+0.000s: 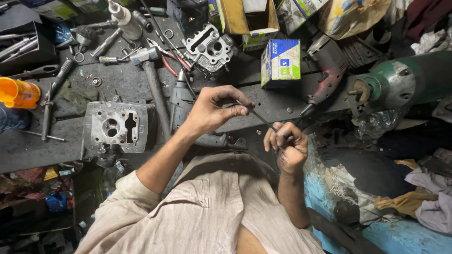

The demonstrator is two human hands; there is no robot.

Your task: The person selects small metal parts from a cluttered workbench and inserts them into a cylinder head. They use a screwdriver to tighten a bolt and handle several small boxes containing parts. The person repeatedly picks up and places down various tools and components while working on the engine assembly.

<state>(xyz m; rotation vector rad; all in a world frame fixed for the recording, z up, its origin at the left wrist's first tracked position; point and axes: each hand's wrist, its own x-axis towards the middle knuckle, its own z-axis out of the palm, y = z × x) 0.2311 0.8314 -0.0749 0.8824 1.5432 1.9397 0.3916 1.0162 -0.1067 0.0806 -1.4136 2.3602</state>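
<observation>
Centre of frame: the left hand [214, 109] pinches the upper end of a thin dark rod [262, 120] between thumb and fingertips, fingers closed on it. The rod slants down to the right into the right hand [287, 146], which is curled into a fist around its lower end. Both hands are held above the dark workbench [28, 146], over the person's beige shirt [207, 211].

Packages: a small upright carton [281, 61], blue on top with white and green panels, stands upper centre-right, just above the hands. Behind it, at the top edge, an open yellow-brown cardboard box [247, 19] with a green-and-white flap. A crumpled yellow bag [351, 16] lies upper right.

Other items: a grey cylinder head [117, 127] left of centre; a second metal casting [208, 49] upper centre; a hammer [153, 80] between them; an orange plastic container [16, 92] at the left edge; a red power drill [327, 70] right of the carton; a green motor housing [414, 77] far right.
</observation>
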